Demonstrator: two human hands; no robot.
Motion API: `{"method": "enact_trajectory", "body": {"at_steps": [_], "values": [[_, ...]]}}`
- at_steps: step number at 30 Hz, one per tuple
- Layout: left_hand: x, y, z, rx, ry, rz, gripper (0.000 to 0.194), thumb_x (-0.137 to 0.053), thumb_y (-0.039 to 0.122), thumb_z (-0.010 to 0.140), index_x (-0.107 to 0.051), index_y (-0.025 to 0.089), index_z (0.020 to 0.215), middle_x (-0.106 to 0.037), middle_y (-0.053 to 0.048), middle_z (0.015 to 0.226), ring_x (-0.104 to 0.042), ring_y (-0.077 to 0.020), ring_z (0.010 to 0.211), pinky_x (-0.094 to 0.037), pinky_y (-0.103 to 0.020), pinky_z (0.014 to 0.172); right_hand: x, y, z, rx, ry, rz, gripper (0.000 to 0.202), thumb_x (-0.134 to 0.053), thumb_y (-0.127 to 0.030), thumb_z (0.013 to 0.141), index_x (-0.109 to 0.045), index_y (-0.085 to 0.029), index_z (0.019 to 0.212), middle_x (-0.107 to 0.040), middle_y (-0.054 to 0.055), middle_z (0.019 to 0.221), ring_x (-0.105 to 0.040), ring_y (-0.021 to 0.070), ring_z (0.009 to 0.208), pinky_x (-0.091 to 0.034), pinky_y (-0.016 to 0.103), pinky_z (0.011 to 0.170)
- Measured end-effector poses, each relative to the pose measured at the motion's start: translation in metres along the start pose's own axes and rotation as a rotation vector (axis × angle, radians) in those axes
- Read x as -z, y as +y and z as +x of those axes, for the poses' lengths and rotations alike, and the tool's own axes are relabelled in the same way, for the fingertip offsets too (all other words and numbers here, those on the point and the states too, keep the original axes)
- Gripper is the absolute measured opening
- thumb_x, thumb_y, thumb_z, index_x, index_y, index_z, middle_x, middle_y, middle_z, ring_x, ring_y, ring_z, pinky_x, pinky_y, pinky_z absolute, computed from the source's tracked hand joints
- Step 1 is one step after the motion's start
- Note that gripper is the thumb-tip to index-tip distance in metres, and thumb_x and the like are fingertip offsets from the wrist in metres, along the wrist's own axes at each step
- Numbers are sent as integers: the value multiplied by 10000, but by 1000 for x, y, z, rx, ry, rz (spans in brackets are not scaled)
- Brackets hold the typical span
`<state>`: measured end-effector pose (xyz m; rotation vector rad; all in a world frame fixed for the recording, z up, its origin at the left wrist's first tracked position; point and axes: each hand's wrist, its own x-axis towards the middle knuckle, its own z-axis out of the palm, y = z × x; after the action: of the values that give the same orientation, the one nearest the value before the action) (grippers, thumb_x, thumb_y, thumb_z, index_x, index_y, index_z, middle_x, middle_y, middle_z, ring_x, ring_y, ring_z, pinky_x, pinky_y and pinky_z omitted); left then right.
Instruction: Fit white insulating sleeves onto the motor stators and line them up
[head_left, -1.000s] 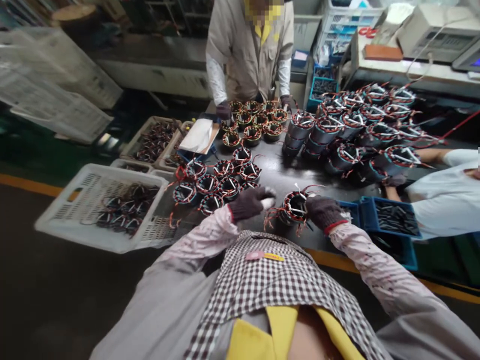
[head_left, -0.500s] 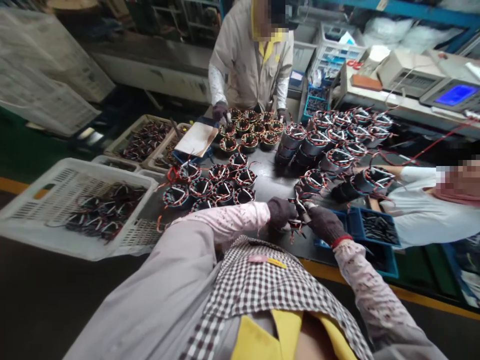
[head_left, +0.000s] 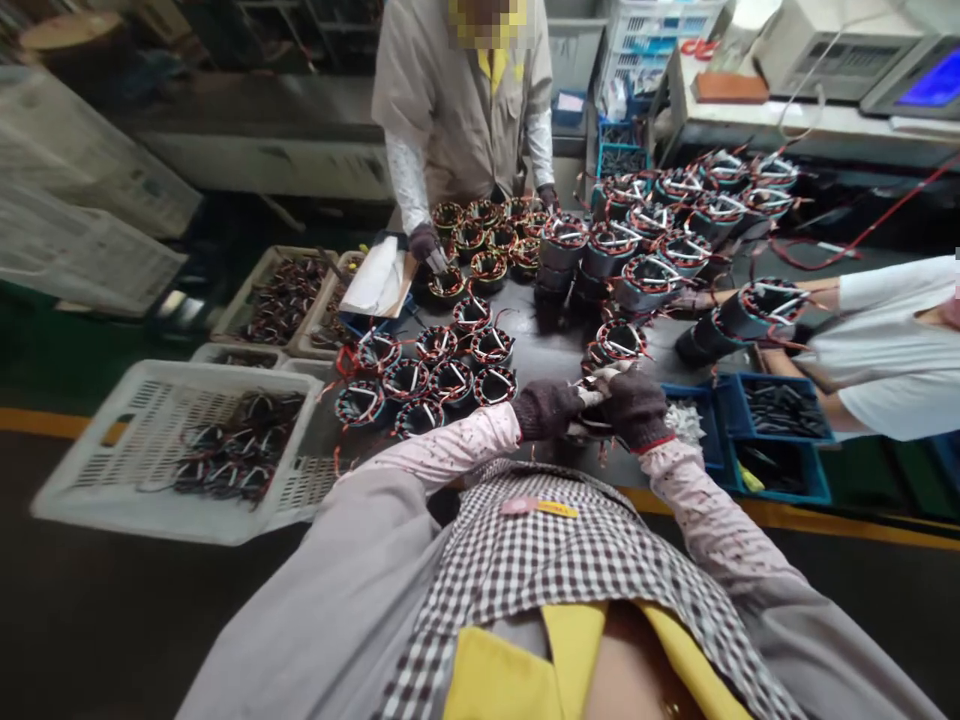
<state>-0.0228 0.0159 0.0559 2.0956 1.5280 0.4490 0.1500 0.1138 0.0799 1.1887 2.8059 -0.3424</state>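
Both my hands wear dark gloves with pale fingertips and meet over a wire-wound motor stator [head_left: 586, 430] at the near table edge. My left hand [head_left: 551, 408] is closed at the stator's left side, fingers pointing right. My right hand [head_left: 636, 405] bends over it from the right, its fingers closed at the top. The hands hide most of the stator and the leads between the fingertips. Just beyond stands another stator [head_left: 621, 342] with white and red leads. To the left, a group of similar stators [head_left: 406, 378] stands upright on the table.
Stacked stators [head_left: 652, 280] stand at the back right. Blue bins [head_left: 780, 405] of black parts lie to my right, a white crate [head_left: 150, 450] to my left. A co-worker [head_left: 465, 110] handles stators opposite; another person's arm [head_left: 795, 285] reaches in from the right beside stacked stators.
My right hand has turned more over the stator, and my fingertips have come closer together. The opposite co-worker's hand has moved down onto a near stator. The camera view has shifted slightly.
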Motion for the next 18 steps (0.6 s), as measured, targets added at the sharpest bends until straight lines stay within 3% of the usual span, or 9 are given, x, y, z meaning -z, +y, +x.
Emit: {"method": "enact_trajectory", "body": {"at_steps": [3,6,10,13,18], "values": [[0,-5,2,-49,-16,-24,527,-760,476,976,-710,194,1418,-768,-132,1340,-746,-259,1155,-525,-317,944,-10,12,3,-38,31,270,314,-542,-308,1060,-797,-134,1116,-760,167,1194,-636,239,1084,-427,324,935],[4,-5,6,-65,-28,-90,493,-826,420,929,-742,210,1367,-787,-110,1297,-751,-248,1168,-538,-304,957,-12,23,11,-99,86,752,210,-656,-369,956,-746,-197,877,-749,77,902,-642,216,858,-486,323,801],[14,1,9,-50,-80,-127,501,-853,348,900,-750,216,1373,-792,-103,1284,-757,-239,1156,-547,-291,964,-4,25,16,-122,146,1343,357,-717,-593,888,-644,-250,817,-595,-14,716,-461,132,567,-401,269,531],[25,4,11,-34,-179,4,396,-811,327,927,-796,236,1312,-797,-93,1272,-756,-245,1148,-545,-293,966,-3,16,10,-128,122,1452,422,-760,-654,842,-633,-252,853,-611,-22,755,-482,112,565,-414,246,512],[41,-2,34,-50,-377,168,373,-735,217,932,-823,337,1275,-808,-15,1267,-741,-216,1168,-527,-258,940,-20,15,-10,-199,130,1390,444,-867,-612,746,-700,-221,878,-733,12,849,-666,173,754,-563,298,692]]}}
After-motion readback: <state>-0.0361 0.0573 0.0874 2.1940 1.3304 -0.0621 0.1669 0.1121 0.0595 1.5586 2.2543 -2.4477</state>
